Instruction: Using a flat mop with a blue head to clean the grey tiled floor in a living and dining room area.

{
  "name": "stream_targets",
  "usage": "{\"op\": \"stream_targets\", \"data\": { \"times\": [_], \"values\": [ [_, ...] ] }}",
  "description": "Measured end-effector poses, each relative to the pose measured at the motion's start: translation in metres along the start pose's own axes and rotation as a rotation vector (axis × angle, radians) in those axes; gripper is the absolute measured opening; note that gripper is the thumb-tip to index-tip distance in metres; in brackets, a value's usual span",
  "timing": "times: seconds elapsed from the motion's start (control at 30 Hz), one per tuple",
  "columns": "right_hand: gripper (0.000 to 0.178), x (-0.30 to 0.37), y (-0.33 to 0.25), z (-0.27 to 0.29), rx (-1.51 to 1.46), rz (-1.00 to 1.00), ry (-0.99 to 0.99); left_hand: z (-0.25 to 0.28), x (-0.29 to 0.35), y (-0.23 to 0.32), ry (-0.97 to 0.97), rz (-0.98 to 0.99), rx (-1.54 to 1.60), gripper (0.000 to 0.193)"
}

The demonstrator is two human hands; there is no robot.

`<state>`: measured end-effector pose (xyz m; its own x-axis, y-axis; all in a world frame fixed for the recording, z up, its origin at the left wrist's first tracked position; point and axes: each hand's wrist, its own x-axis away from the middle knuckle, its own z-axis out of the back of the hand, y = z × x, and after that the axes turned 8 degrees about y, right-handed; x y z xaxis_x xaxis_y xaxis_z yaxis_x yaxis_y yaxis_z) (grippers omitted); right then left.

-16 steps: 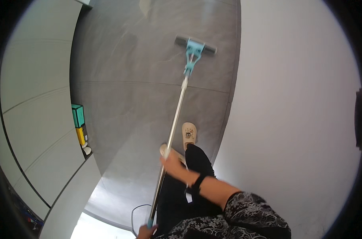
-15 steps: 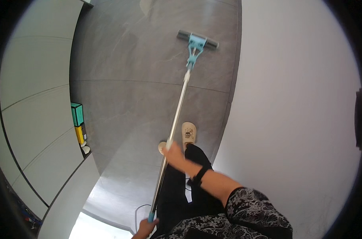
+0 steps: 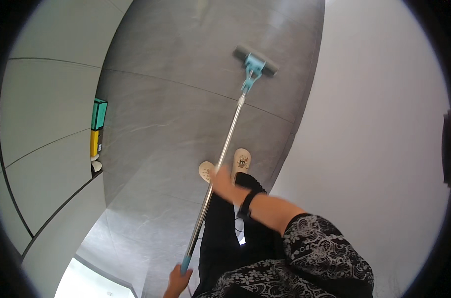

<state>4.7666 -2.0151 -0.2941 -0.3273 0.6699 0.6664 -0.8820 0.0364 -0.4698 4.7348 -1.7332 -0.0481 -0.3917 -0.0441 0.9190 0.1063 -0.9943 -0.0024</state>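
Note:
A sponge mop (image 3: 230, 131) with a silver pole slants from the bottom of the view up to its blue and dark grey head (image 3: 256, 60), which rests on the grey tiled floor. My right hand (image 3: 222, 184), a black band on its wrist, is closed around the pole about halfway along, slightly blurred. At the lower end, my left hand (image 3: 178, 281) grips the pole by its blue end piece (image 3: 186, 264). Both feet, in cream clogs (image 3: 242, 161), stand just beyond my right hand, on either side of the pole.
Pale cabinets (image 3: 52, 99) line the left side. A green box (image 3: 99, 114), a yellow box (image 3: 94, 142) and white shoes (image 3: 96, 166) sit under their edge. A white wall (image 3: 374, 124) with a dark baseboard (image 3: 307, 107) runs along the right. Grey floor (image 3: 156, 114) lies between.
My view has turned and shifted, so cabinets and floor seams sit differently. The mop head appears slightly lower and further right. Both hands keep their hold on the pole.

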Motion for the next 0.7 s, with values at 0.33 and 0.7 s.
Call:
{"op": "stream_targets", "data": {
  "times": [0.33, 0.7],
  "values": [
    [0.018, 0.218, 0.016, -0.072, -0.449, -0.833, -1.082, -0.003, 0.114, -0.136, -0.109, 0.409, -0.023, 0.034],
    [0.015, 0.025, -0.042, -0.044, -0.355, -0.509, -0.613, 0.028, 0.009, -0.061, -0.054, 0.262, -0.102, 0.033]
  ]
}}
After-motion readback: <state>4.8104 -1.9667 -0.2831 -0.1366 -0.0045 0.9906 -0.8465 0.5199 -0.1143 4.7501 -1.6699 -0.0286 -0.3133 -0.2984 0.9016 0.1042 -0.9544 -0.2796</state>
